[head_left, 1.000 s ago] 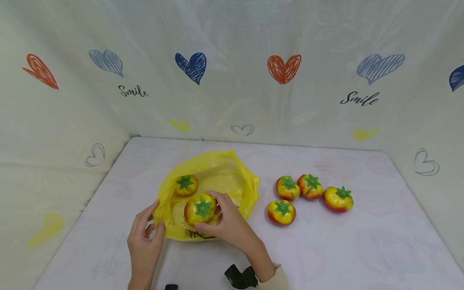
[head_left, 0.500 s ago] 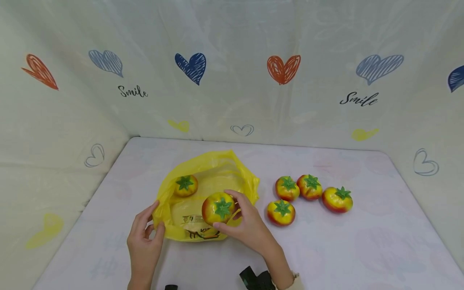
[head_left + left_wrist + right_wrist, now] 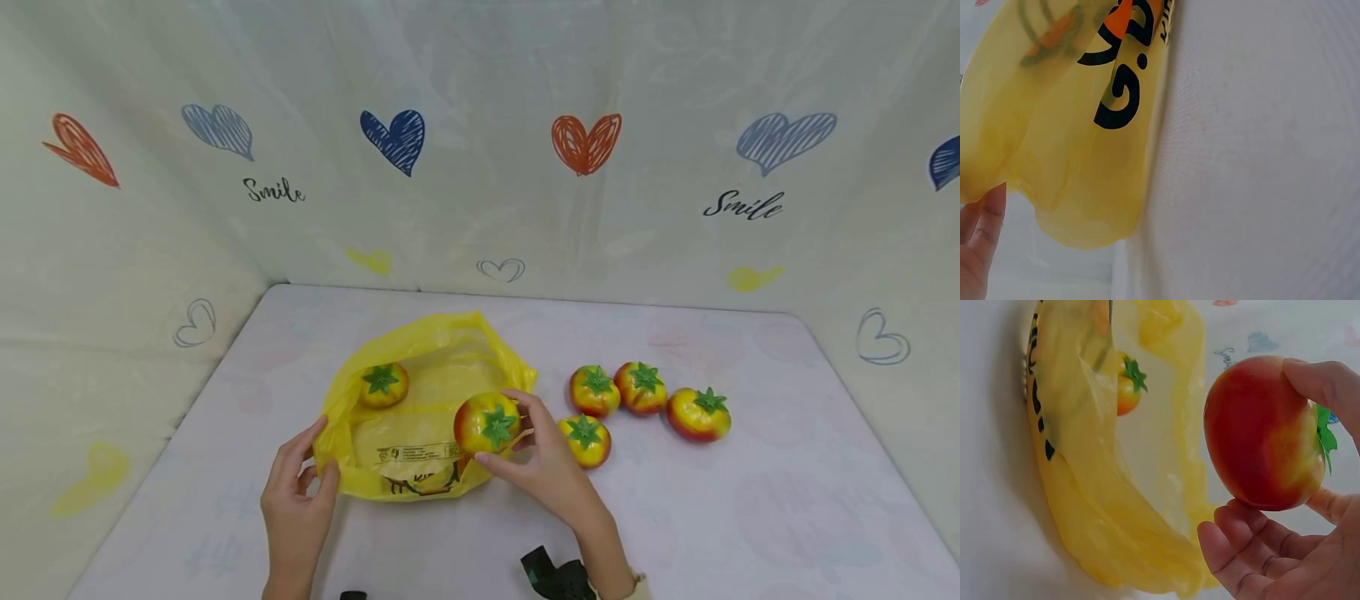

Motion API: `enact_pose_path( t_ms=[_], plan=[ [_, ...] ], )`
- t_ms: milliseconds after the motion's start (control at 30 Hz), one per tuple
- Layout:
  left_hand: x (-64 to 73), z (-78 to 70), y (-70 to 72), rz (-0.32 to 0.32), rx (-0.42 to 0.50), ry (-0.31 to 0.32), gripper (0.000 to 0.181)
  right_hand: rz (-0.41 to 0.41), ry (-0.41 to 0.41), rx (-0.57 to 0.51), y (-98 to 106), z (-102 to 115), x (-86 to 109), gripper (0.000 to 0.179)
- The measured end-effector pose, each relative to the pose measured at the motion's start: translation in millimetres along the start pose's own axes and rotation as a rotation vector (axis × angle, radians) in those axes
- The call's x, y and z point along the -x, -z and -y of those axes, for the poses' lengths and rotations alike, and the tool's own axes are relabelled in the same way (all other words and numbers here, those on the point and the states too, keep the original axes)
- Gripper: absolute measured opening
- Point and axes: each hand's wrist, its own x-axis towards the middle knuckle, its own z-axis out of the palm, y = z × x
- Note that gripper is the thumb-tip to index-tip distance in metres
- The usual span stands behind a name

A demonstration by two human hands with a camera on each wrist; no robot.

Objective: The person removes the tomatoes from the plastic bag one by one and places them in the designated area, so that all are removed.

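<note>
A yellow plastic bag (image 3: 420, 408) lies with its mouth open on the table, dark print on its near part. My left hand (image 3: 300, 496) pinches the bag's left rim between thumb and fingers; the left wrist view catches only part of this hand (image 3: 984, 240) at the rim. Above the bag's right side, my right hand (image 3: 547, 462) holds a red-and-yellow toy tomato (image 3: 483, 422) with a green leafy top. In the right wrist view, thumb and fingers grip that tomato (image 3: 1260, 434), which is apart from the bag. Another toy tomato (image 3: 384, 385) sits inside the bag, at its left.
Several more toy tomatoes stand right of the bag: one (image 3: 588, 442) partly behind my right hand, one (image 3: 595, 390) touching its neighbour (image 3: 641, 387), and one (image 3: 698, 414) farthest right. The white table (image 3: 757, 500) meets a hanging sheet (image 3: 480, 192) printed with hearts.
My right hand has moved rightward with the toy tomato, from over the bag's middle to its right side. The left hand stays at the rim.
</note>
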Motion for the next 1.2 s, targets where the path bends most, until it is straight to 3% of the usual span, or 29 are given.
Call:
enact_pose_path(
  t_ms=[433, 767, 1200],
  plan=[
    [-0.5, 1.5, -0.3, -0.005, -0.014, 0.011, 0.054, -0.133, -0.052, 0.086, 41.8, -6.5, 10.9, 0.076],
    [-0.2, 1.0, -0.3, -0.008, -0.014, 0.009, 0.054, -0.237, -0.089, 0.233, 80.0, -13.5, 21.6, 0.076],
    [-0.1, 0.0, 0.3, -0.006, -0.029, 0.021, 0.055, -0.249, -0.258, 0.257, 114.5, -33.5, 33.0, 0.082]
  ],
)
